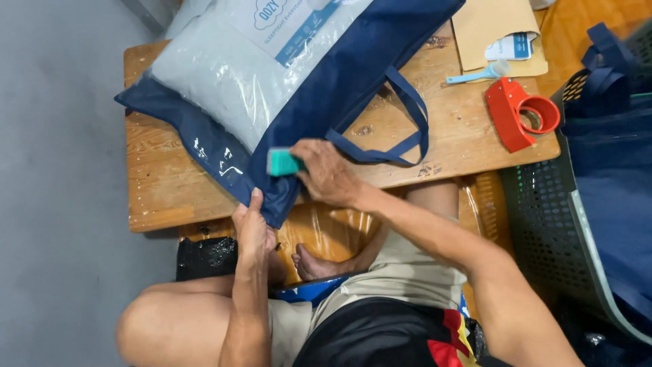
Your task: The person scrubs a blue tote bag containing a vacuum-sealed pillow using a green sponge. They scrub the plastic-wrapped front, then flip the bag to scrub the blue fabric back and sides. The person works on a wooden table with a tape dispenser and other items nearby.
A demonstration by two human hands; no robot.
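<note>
A navy fabric bag (pixel 326 95) with a clear plastic front lies across a low wooden table (pixel 163 183), a white pillow (pixel 224 75) showing inside. My left hand (pixel 252 228) pinches the bag's near corner at the table's front edge. My right hand (pixel 324 171) presses a small teal block-shaped tool (pixel 282 163) against the bag's navy edge. The bag's carry strap (pixel 407 129) loops on the tabletop to the right of my right hand.
A red tape dispenser (pixel 519 112) sits at the table's right end, with a light blue scoop-like tool (pixel 479 73) and a brown envelope (pixel 492 30) behind it. A dark mesh basket (pixel 553 224) holding navy fabric stands to the right. Grey floor lies to the left.
</note>
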